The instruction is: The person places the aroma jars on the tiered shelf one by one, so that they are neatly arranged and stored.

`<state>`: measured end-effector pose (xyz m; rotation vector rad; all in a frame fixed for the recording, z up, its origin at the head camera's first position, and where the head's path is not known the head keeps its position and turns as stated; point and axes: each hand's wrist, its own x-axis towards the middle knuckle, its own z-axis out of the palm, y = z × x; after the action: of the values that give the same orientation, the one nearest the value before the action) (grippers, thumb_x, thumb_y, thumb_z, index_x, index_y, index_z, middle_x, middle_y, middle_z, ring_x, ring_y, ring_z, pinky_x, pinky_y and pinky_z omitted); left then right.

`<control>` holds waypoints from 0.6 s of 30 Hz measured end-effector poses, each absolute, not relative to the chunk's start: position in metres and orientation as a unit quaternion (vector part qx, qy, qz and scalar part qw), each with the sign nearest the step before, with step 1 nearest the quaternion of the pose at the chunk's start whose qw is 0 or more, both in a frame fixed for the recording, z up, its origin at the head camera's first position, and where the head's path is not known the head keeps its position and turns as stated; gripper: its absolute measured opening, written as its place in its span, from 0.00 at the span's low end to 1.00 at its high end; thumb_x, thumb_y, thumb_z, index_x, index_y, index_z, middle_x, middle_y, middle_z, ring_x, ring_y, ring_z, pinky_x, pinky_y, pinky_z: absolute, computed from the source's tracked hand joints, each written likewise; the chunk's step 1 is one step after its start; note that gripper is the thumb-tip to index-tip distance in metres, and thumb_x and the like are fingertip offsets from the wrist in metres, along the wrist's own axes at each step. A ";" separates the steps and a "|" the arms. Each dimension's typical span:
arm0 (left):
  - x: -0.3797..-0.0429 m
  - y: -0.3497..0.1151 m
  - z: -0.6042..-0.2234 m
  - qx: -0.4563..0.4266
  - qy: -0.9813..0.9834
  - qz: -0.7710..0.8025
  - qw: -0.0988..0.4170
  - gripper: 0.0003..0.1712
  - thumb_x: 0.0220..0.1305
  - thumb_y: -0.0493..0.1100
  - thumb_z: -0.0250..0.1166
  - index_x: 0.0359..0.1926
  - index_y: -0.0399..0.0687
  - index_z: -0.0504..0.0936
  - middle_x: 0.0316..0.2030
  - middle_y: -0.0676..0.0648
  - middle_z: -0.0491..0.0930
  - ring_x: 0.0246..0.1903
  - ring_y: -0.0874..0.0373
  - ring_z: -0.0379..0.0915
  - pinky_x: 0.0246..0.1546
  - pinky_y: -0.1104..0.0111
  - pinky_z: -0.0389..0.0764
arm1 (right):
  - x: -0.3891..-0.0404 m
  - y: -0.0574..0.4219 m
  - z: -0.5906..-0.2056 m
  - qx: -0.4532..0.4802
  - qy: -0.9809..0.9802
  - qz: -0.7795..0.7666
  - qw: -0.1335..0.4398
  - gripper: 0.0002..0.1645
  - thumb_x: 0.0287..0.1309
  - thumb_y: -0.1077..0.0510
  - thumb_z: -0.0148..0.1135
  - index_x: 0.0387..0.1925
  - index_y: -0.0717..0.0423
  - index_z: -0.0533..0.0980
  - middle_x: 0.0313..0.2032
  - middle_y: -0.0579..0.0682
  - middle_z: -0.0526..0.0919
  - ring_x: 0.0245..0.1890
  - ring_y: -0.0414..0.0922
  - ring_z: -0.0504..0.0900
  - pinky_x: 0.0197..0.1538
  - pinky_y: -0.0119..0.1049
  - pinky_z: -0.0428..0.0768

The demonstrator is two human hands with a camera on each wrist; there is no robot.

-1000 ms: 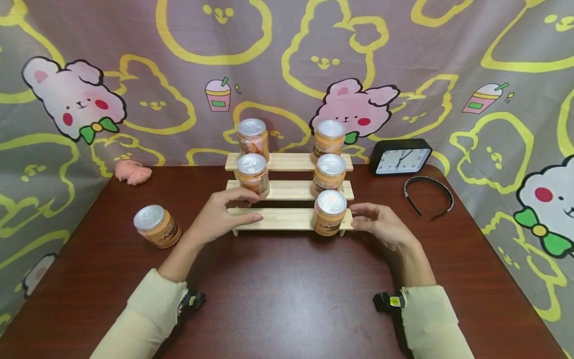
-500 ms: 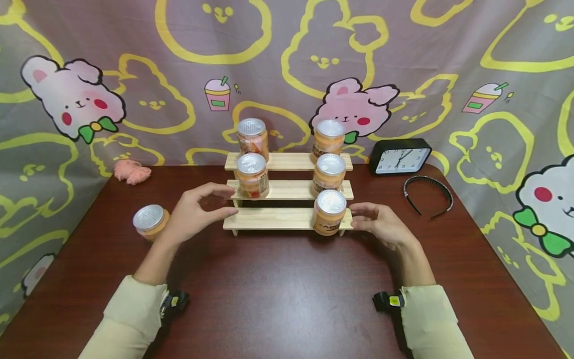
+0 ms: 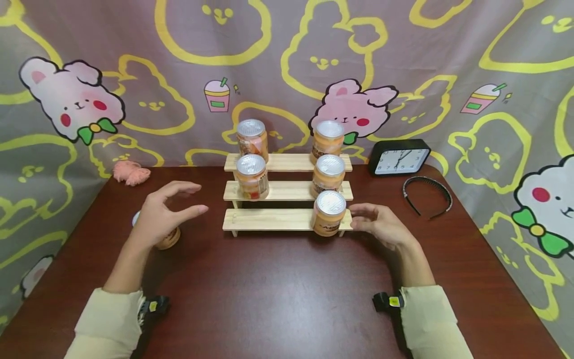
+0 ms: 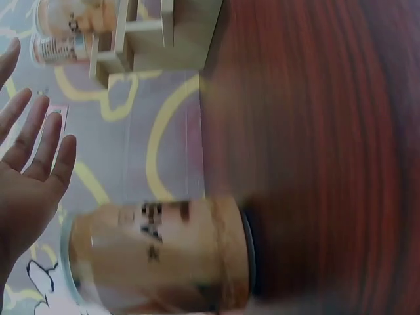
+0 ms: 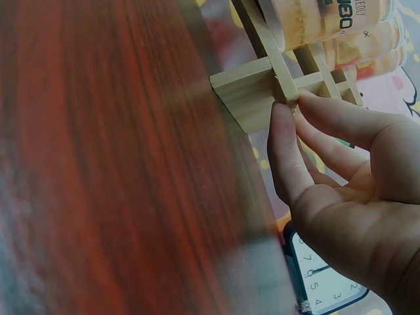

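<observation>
A three-step wooden stand (image 3: 269, 219) holds several orange cans with silver lids. Two are on the top step, two on the middle, and one can (image 3: 329, 219) is at the right of the bottom step. My right hand (image 3: 381, 224) pinches the right end of the bottom step between thumb and fingers, as the right wrist view shows on the stand (image 5: 262, 92). Left of the stand, my left hand (image 3: 161, 214) hovers with fingers spread and holds nothing. Behind it, partly hidden, another can (image 3: 169, 239) stands on the table; the left wrist view shows this can (image 4: 157, 256) apart from the fingers.
A black clock (image 3: 400, 157) and a dark headband (image 3: 428, 190) are on the right side of the brown table (image 3: 287, 299). Something pink and fluffy (image 3: 131, 172) lies at the back left. A patterned cloth (image 3: 269, 89) hangs behind and at the sides.
My left hand has moved away from the stand, leftward to the lone can, and now covers part of it. The right hand stays at the stand's end.
</observation>
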<state>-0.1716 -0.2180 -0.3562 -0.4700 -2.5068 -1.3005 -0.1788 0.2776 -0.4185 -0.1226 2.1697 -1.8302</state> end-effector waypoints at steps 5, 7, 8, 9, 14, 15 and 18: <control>-0.169 -0.235 -0.362 -0.144 -0.872 -0.437 0.166 0.29 0.51 0.37 0.81 0.56 0.47 0.84 0.50 0.49 0.83 0.44 0.71 0.75 0.43 0.79 0.72 | -0.178 0.278 -0.419 -0.040 0.752 -0.640 0.150 0.32 0.62 0.72 0.64 0.65 0.78 0.65 0.59 0.70 0.74 0.48 0.39 0.82 0.50 0.32 0.82; -0.167 -0.243 -0.365 -0.129 -0.875 -0.436 0.168 0.30 0.51 0.37 0.81 0.57 0.47 0.84 0.50 0.51 0.83 0.44 0.72 0.75 0.42 0.81 0.72 | -0.177 0.278 -0.420 -0.041 0.753 -0.640 0.148 0.32 0.62 0.72 0.65 0.65 0.78 0.65 0.59 0.70 0.74 0.48 0.40 0.82 0.50 0.32 0.82; -0.166 -0.246 -0.366 -0.124 -0.875 -0.437 0.169 0.30 0.51 0.36 0.81 0.57 0.47 0.84 0.50 0.52 0.83 0.45 0.72 0.75 0.43 0.82 0.72 | -0.177 0.278 -0.420 -0.041 0.753 -0.640 0.148 0.32 0.62 0.72 0.65 0.65 0.78 0.65 0.59 0.70 0.74 0.48 0.40 0.82 0.50 0.32 0.82; -0.165 -0.250 -0.368 -0.119 -0.873 -0.441 0.170 0.30 0.51 0.36 0.81 0.57 0.46 0.84 0.50 0.53 0.83 0.48 0.72 0.75 0.46 0.82 0.71 | -0.177 0.278 -0.420 -0.041 0.753 -0.640 0.148 0.32 0.62 0.72 0.64 0.65 0.78 0.65 0.59 0.70 0.74 0.48 0.40 0.82 0.50 0.32 0.82; -0.160 -0.264 -0.369 -0.099 -0.863 -0.461 0.181 0.29 0.52 0.34 0.80 0.57 0.42 0.83 0.48 0.60 0.82 0.48 0.71 0.77 0.46 0.84 0.73 | -0.179 0.278 -0.420 -0.042 0.755 -0.638 0.144 0.31 0.62 0.72 0.64 0.64 0.78 0.66 0.59 0.70 0.75 0.48 0.40 0.82 0.50 0.32 0.82; -0.160 -0.266 -0.369 -0.093 -0.863 -0.461 0.181 0.29 0.53 0.34 0.80 0.57 0.41 0.83 0.48 0.61 0.82 0.47 0.70 0.77 0.46 0.84 0.73 | -0.179 0.278 -0.420 -0.042 0.756 -0.637 0.143 0.31 0.61 0.72 0.64 0.64 0.78 0.66 0.59 0.70 0.75 0.48 0.40 0.82 0.50 0.32 0.82; -0.158 -0.272 -0.370 -0.076 -0.875 -0.444 0.178 0.29 0.53 0.38 0.80 0.57 0.43 0.83 0.50 0.63 0.80 0.50 0.70 0.72 0.45 0.85 0.71 | -0.179 0.278 -0.420 -0.043 0.760 -0.633 0.142 0.31 0.61 0.72 0.64 0.64 0.77 0.66 0.59 0.70 0.75 0.47 0.40 0.82 0.50 0.32 0.82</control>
<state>-0.1580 -0.2716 -0.3698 -0.2138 -2.4745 -1.2560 -0.1791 0.2775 -0.4203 -0.1231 2.1931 -1.8268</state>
